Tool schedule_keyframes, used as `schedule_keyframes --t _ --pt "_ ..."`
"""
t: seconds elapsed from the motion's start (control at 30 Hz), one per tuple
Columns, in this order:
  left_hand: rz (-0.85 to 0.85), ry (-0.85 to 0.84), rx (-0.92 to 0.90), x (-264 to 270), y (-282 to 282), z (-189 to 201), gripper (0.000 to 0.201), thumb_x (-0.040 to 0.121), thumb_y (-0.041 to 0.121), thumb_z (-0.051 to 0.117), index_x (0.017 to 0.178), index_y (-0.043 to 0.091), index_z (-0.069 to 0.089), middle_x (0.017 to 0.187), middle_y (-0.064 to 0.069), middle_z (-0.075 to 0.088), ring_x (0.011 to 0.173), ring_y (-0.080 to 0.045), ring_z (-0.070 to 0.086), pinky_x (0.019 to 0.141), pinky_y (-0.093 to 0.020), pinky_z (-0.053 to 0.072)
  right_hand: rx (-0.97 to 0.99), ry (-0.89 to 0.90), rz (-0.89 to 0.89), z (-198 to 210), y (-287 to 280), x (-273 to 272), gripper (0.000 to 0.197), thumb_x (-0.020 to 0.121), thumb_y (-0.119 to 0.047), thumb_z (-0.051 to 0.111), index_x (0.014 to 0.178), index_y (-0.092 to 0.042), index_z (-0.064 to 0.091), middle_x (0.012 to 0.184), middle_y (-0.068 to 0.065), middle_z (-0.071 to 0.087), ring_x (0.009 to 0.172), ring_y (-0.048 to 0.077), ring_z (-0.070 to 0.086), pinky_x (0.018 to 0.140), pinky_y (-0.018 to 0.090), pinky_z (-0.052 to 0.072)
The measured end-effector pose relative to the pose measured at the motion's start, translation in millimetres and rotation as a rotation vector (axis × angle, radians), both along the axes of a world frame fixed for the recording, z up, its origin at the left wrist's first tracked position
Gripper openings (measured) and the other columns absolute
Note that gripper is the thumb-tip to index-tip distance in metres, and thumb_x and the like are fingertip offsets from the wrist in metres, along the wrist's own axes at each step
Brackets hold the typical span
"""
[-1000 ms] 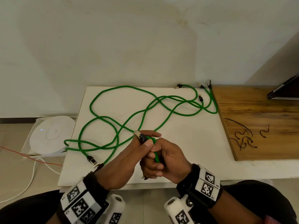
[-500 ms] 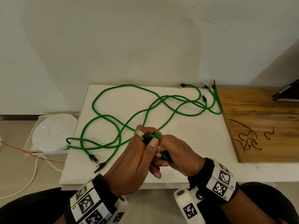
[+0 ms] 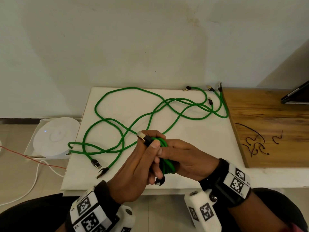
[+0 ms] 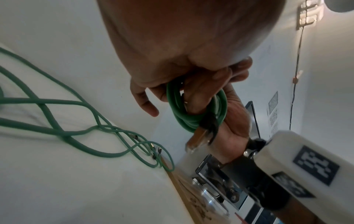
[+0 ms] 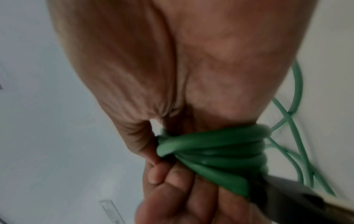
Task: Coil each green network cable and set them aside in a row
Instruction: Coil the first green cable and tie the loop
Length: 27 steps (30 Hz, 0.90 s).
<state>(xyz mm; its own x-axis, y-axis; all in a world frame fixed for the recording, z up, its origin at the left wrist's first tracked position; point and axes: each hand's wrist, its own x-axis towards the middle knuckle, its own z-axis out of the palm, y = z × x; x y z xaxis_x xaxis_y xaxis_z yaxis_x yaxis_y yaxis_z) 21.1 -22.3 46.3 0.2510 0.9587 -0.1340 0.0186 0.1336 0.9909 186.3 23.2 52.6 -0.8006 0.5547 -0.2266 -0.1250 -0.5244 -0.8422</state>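
Centre frame: left hand point(image 3: 133, 168) is pinching plug point(image 3: 142, 137) w/ thumb; right hand point(image 3: 185, 161) is gripping coil point(image 3: 167, 163). Best keeping loops tight, tucking plug under.

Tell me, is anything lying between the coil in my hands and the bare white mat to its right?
Nothing visible does. The coil sits in both hands above the white mat, whose right side is bare; the loose green cables lie left and behind.

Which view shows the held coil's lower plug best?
Left wrist. The lower plug hangs below the coiled cable, clear of the fingers, metal shell and black boot visible. The head view shows only its black boot beneath the left hand. In the right wrist view I cannot tell.
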Motion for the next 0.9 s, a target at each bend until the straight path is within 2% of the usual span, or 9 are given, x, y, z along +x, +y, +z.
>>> schedule_keyframes --t 0.13,0.3,0.4,0.5,0.6,0.67,0.73,0.83,0.9 --pt "-0.020 -0.077 -0.035 -3 0 -6 0.032 0.100 0.054 0.041 0.114 0.028 0.055 0.056 0.005 0.051 0.046 -0.009 0.047 0.048 -0.025 0.044 -0.023 -0.013 0.001 2 -2 0 0.029 0.108 -0.014 0.037 0.094 -0.002 0.059 0.087 0.015 0.068 0.088 0.034 0.067 0.089 0.040 0.054" --pt "-0.074 -0.109 -0.107 -5 1 -16 0.056 0.085 0.082 0.051 0.077 0.027 0.059 0.048 0.004 0.054 0.042 -0.014 0.049 0.051 -0.037 0.046 -0.057 -0.007 0.065 14 -3 9 0.026 0.109 -0.009 0.037 0.105 0.004 0.059 0.095 0.019 0.070 0.094 0.032 0.070 0.094 0.038 0.053" --pt "-0.126 -0.017 0.013 -3 -2 -11 0.037 0.098 0.071 0.037 0.080 0.045 0.055 0.057 0.016 0.057 0.047 -0.004 0.051 0.053 -0.020 0.044 -0.089 -0.006 0.072 15 -5 12 0.026 0.108 -0.008 0.040 0.106 0.007 0.061 0.097 0.021 0.071 0.095 0.034 0.071 0.095 0.040 0.053" --pt "-0.100 -0.076 -0.087 -3 2 -15 0.056 0.082 0.084 0.049 0.058 0.036 0.061 0.047 0.007 0.051 0.045 -0.012 0.048 0.060 -0.037 0.047 -0.135 -0.018 -0.003 13 -6 8 0.025 0.103 -0.013 0.051 0.097 0.005 0.067 0.093 0.023 0.072 0.089 0.033 0.073 0.090 0.038 0.057" --pt "-0.022 -0.035 0.003 -4 7 -16 0.035 0.095 0.067 0.048 0.091 0.037 0.066 0.063 -0.006 0.054 0.061 -0.031 0.054 0.066 -0.052 0.052 -0.120 -0.126 -0.148 11 -5 5 0.023 0.098 -0.017 0.062 0.098 0.002 0.075 0.090 0.023 0.073 0.085 0.031 0.074 0.085 0.038 0.059" --pt "-0.010 0.026 0.091 -7 9 -16 0.030 0.102 0.052 0.043 0.114 0.029 0.058 0.082 -0.006 0.061 0.079 -0.026 0.063 0.079 -0.042 0.058 -0.046 -0.190 -0.219 6 -5 4 0.028 0.097 -0.021 0.063 0.101 0.006 0.073 0.086 0.019 0.071 0.083 0.030 0.071 0.086 0.041 0.059" --pt "-0.013 0.028 0.127 -12 11 -20 0.025 0.104 0.043 0.041 0.117 0.025 0.054 0.085 -0.003 0.060 0.078 -0.016 0.063 0.077 -0.033 0.059 0.060 -0.245 -0.283 -3 -7 0 0.034 0.100 -0.023 0.061 0.102 0.010 0.068 0.081 0.015 0.067 0.079 0.030 0.067 0.084 0.040 0.059" --pt "0.001 0.027 0.126 -15 14 -26 0.024 0.104 0.043 0.041 0.118 0.029 0.054 0.078 -0.002 0.058 0.074 -0.021 0.059 0.078 -0.045 0.056 0.239 -0.313 -0.381 -12 -13 -9 0.028 0.103 -0.024 0.057 0.104 0.002 0.068 0.080 0.013 0.068 0.076 0.026 0.069 0.078 0.037 0.060" --pt "0.016 -0.007 0.090 -15 15 -27 0.024 0.105 0.039 0.042 0.121 0.024 0.053 0.078 0.001 0.062 0.073 -0.018 0.062 0.076 -0.040 0.056 0.356 -0.348 -0.419 -16 -16 -14 0.029 0.103 -0.028 0.054 0.109 -0.003 0.067 0.079 0.010 0.067 0.073 0.021 0.067 0.075 0.040 0.061"
